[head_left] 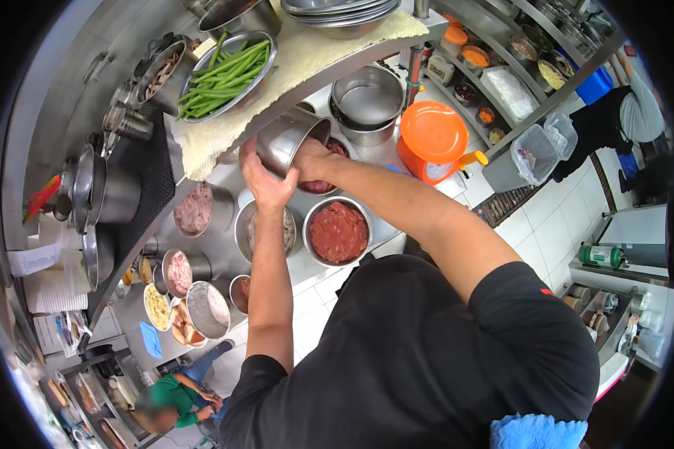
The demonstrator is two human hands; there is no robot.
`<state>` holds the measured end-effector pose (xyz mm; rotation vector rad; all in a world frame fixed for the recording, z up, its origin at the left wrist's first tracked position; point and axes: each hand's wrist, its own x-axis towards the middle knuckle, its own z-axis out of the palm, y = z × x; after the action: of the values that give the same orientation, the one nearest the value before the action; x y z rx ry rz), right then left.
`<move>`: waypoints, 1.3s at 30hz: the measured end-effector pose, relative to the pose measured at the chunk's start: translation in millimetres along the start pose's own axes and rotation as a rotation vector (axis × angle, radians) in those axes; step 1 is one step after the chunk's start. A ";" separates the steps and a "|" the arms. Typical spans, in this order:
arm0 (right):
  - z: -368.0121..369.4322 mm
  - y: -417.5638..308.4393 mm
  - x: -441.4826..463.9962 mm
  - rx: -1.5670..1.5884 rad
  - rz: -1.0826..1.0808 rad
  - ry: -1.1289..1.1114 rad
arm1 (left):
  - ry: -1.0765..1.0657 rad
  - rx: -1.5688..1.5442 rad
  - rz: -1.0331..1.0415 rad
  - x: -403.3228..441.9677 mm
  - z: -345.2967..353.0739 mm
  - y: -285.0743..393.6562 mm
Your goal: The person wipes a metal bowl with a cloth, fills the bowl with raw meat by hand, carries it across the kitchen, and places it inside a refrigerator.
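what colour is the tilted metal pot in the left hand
Silvery grey; the pot shows best in the head view.

Steel counter (388, 224) full of bowls and pots, under a steel shelf (438, 28) with a cream cloth (307, 78).

On the counter, a round bowl (338, 264) of bright red meat (339, 230); near it, a bowl (323, 194) of dark red meat (317, 186) and a bowl (240, 233) with pale pieces. Farther left, a tall pot (223, 211) of pink meat (194, 210), a smaller pot (201, 271) of paler pink meat (179, 272), a dish (162, 330) of yellow bits (157, 307) and a flat blue piece (151, 339). Toward the back, a big round pot (367, 97). On the shelf cloth, a steel tray (272, 54) of long green beans (228, 78) and a stack of shiny bowls (344, 22).
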<state>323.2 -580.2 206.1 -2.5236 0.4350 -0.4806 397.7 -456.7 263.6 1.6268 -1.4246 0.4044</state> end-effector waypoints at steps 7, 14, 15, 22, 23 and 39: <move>-37.0 -2.8 -44.5 -0.164 -0.075 -0.062 | 0.049 0.078 -0.008 1.1 4.3 -19.1; -45.9 -2.4 -88.2 -0.204 -0.040 0.028 | 0.125 0.111 -0.073 -5.8 10.9 -27.2; -45.1 -7.3 -91.7 -0.252 -0.044 0.094 | 0.124 0.106 -0.089 -4.7 10.8 -25.0; -34.4 -32.0 -99.6 -0.301 0.070 -0.063 | 0.088 0.120 -0.129 4.0 8.8 -20.9; -28.5 -28.0 -98.9 -0.330 0.081 -0.117 | 0.084 0.135 -0.135 4.1 8.5 -21.3; -29.1 0.7 -46.1 -0.319 0.106 -0.501 | 0.105 0.083 -0.177 12.5 -4.7 -12.6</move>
<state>270.1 -575.4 217.5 -2.7751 0.4732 0.2859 414.1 -461.6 270.2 1.7560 -1.1893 0.4440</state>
